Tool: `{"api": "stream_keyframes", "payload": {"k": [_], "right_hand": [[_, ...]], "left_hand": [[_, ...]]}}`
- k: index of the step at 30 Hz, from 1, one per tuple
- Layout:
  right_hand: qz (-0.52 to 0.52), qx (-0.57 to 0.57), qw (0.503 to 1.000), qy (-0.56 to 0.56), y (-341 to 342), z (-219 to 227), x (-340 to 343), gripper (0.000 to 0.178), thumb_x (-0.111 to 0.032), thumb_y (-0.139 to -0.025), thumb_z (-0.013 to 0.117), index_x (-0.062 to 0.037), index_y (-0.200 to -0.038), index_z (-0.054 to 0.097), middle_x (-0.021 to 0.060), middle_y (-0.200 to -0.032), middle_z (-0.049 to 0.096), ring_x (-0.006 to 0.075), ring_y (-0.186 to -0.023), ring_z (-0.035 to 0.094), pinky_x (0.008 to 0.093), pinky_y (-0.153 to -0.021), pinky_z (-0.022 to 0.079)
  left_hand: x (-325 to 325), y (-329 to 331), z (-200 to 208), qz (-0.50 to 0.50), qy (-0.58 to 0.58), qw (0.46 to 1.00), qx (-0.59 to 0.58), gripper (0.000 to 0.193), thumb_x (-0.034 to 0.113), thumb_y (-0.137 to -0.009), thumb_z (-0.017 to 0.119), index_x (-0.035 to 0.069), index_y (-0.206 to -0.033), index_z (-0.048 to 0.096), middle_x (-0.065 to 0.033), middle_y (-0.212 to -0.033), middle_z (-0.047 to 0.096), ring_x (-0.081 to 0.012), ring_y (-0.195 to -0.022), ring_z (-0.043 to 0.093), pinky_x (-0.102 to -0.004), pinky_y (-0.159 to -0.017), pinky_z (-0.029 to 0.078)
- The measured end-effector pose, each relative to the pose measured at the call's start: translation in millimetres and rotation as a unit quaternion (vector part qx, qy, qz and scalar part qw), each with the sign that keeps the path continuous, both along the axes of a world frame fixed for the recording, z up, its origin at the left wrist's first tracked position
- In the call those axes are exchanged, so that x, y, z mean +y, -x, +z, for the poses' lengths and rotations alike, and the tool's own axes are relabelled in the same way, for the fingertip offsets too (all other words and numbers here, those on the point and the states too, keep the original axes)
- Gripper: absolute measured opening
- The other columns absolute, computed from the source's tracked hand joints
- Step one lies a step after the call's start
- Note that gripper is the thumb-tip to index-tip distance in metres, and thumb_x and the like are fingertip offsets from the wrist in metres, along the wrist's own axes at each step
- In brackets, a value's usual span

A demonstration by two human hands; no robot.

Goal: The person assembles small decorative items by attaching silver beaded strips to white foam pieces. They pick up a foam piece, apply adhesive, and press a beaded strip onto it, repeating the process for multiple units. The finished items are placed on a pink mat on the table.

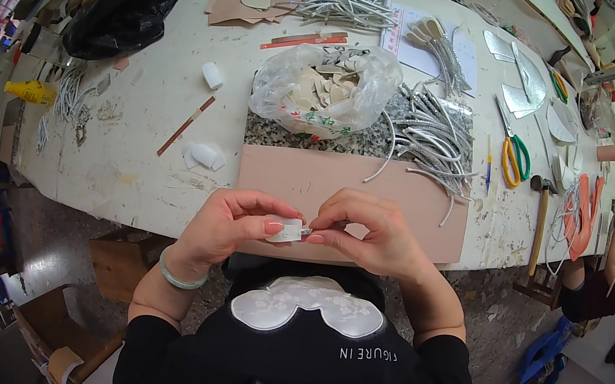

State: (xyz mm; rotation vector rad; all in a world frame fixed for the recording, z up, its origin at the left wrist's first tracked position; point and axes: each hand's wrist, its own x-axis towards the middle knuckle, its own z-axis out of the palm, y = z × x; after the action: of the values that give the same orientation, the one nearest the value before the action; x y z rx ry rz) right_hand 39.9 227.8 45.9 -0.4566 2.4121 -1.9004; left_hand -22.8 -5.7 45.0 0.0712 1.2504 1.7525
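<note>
At the far left edge of the frame a yellow bottle (30,90) lies on the white worktable (142,92), and above it, in the upper left, sits a crumpled black plastic bag (121,12). Moving right, a thin brown stick (185,126) lies slantwise on the table with a small roll of white tape (212,75) above it and some white scraps (205,154) just below its lower end. In the lower middle of the frame my left hand (230,221) closes its thumb and fingers around a small white piece (286,230), pinching it at the near edge of the table. Directly above my hands lies a pinkish-tan mat (347,186), and beyond it, at centre frame, a clear plastic bag of pale cut pieces (325,89) rests on a speckled stone slab (345,141). My right hand (372,232) meets the left, its fingertips shut on the other end of the same white piece, where a thin silvery bit shows between the two hands; I cannot tell exactly what that bit is. Right of the clear bag a heap of silver cord strips (431,138) spills onto the mat. Further right lie scissors with yellow and green handles (513,153), then a hammer with a wooden handle (540,219) near the table's right edge.
</note>
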Motion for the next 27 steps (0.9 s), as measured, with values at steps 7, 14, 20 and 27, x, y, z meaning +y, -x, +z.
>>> {"api": "stream_keyframes", "payload": {"k": [7,14,20,27], "right_hand": [[-0.016,0.015,1.0,-0.012,0.9,-0.6,0.2,0.01,-0.008,-0.079,0.075,-0.0056,-0.084,0.067,0.0037,-0.081,0.065,0.0172,-0.073,0.064,0.0294,-0.06,0.049],[-0.022,-0.003,0.999,-0.025,1.0,1.1,-3.0,0.011,-0.001,-0.076,0.076,-0.003,-0.084,0.069,0.0057,-0.08,0.067,0.0165,-0.072,0.065,0.0273,-0.06,0.051],[-0.032,-0.027,0.998,-0.044,-0.3,1.7,-5.6,0.01,-0.003,-0.077,0.076,-0.0031,-0.083,0.068,0.0049,-0.078,0.066,0.0147,-0.071,0.064,0.0258,-0.058,0.051],[-0.05,-0.039,0.998,-0.024,-1.4,1.5,-9.8,0.017,-0.006,-0.077,0.077,-0.0034,-0.092,0.07,0.0076,-0.088,0.065,0.0176,-0.074,0.064,0.0281,-0.063,0.052]], "left_hand": [[3.6,-1.3,3.9,0.007,0.014,1.0,0.019,0.03,0.0,-0.085,0.067,-0.008,-0.112,0.061,-0.0159,-0.104,0.068,-0.0172,-0.093,0.068,-0.0269,-0.084,0.056],[6.0,-4.6,2.4,0.017,0.018,0.998,0.062,0.028,-0.003,-0.085,0.067,-0.008,-0.112,0.062,-0.0137,-0.102,0.068,-0.0153,-0.091,0.067,-0.0246,-0.081,0.056],[6.8,-7.1,-3.2,0.027,0.036,0.994,0.104,0.024,-0.002,-0.088,0.065,-0.008,-0.111,0.062,-0.0135,-0.1,0.069,-0.0151,-0.09,0.068,-0.0242,-0.08,0.057],[9.7,-8.5,-8.8,0.042,0.037,0.991,0.119,0.033,-0.003,-0.088,0.064,-0.008,-0.12,0.057,-0.0153,-0.107,0.067,-0.0168,-0.095,0.067,-0.027,-0.083,0.057]]}}
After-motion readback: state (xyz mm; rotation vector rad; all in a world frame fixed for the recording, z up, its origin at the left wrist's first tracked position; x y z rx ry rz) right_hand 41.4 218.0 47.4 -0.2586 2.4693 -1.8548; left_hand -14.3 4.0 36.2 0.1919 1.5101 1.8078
